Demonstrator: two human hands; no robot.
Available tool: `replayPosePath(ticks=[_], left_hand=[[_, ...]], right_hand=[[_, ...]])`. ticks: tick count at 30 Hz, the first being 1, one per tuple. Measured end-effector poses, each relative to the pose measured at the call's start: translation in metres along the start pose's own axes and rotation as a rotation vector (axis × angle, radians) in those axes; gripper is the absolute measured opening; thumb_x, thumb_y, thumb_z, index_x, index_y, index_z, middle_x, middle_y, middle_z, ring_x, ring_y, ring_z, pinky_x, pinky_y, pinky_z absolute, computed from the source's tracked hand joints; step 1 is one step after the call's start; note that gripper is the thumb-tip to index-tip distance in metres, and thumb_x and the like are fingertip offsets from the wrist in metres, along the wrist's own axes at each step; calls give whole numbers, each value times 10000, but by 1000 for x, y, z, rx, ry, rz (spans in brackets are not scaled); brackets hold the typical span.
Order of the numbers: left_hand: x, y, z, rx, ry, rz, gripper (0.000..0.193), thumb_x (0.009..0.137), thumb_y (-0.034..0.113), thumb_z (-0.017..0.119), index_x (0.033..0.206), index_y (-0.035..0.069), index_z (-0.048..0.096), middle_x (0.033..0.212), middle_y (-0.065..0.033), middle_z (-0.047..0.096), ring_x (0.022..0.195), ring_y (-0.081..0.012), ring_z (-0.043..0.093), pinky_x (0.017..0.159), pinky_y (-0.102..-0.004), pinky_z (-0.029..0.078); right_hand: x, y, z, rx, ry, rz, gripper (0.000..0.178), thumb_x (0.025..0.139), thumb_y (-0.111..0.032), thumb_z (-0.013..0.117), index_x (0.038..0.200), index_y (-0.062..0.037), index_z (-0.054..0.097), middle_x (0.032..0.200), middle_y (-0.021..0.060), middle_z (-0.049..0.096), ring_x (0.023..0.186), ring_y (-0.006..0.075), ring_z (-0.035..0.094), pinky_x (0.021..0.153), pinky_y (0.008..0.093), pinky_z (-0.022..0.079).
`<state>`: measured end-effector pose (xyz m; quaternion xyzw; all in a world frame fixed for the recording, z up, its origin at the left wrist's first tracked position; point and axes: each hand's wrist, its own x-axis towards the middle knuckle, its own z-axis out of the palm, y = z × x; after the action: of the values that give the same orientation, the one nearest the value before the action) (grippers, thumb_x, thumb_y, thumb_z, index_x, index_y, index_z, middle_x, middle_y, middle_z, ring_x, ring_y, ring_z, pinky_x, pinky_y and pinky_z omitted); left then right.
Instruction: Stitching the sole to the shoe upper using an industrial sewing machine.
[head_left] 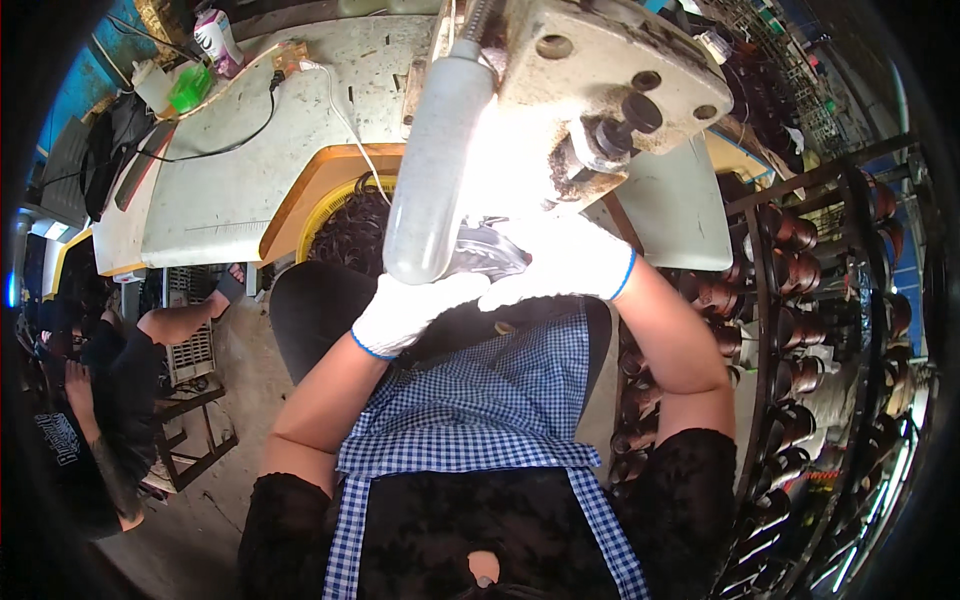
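Observation:
Both my hands wear white knitted gloves with blue cuffs. Between them is a dark, glossy curved piece [490, 250] that looks like a shoe upper, held just below the machine head [610, 65]. My left hand [420, 312] closes on its near left side, partly under a grey rounded cylinder [430, 180] that hides some of the fingers. At the piece's right side my right hand [570, 262] grips it, thumb toward the left hand. Strong lamp glare washes out the right fingers and the machine's working point.
A yellow basket [308, 228] of dark curled scraps sits by the pale worktable [210, 195]. Bottles, a green container [190, 88] and a black cable [230, 150] lie far left. Shoe racks [765, 330] stand close on my right. Another person [90, 400] sits at left.

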<state>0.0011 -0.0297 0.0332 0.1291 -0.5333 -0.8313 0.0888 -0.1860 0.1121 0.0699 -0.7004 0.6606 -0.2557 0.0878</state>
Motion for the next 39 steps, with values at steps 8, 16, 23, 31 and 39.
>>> replayPosePath(ticks=[8,16,23,31,39], left_hand=[[-4,-30,24,-386,67,177,596,879,63,715,1408,37,441,1329,-137,577,1246,-276,569,1086,-436,454],[-27,-23,20,-1011,-2,-41,681,998,419,585,1512,52,331,1521,-207,419,1383,-408,438,1130,-614,392],[-11,-46,16,-668,-199,-211,475,933,304,698,1312,56,556,1342,-137,604,1242,-300,558,1128,-523,398],[36,-94,34,-98,-347,-423,203,856,62,694,1045,26,629,902,-65,647,723,-133,563,772,-348,503],[45,-100,87,-45,-524,-429,238,864,163,749,1067,109,638,921,-22,617,807,-146,576,909,-412,499]], right_hand=[[-110,-19,74,991,1088,666,790,873,-498,697,1370,76,479,1381,168,543,1233,286,559,1068,439,451],[-141,-60,34,961,1157,561,523,860,-168,641,1332,27,529,1205,130,669,1021,232,681,958,380,531],[-198,-112,-15,1021,1431,574,516,867,-223,678,1289,55,572,1154,124,672,1024,203,658,931,332,528],[-365,-314,-97,-1759,1523,596,241,929,-71,630,1153,18,627,1119,120,666,985,249,647,919,374,502],[-575,-531,-185,-2410,841,1551,302,954,-322,661,1212,-166,682,1183,121,680,1066,342,650,902,432,521]])
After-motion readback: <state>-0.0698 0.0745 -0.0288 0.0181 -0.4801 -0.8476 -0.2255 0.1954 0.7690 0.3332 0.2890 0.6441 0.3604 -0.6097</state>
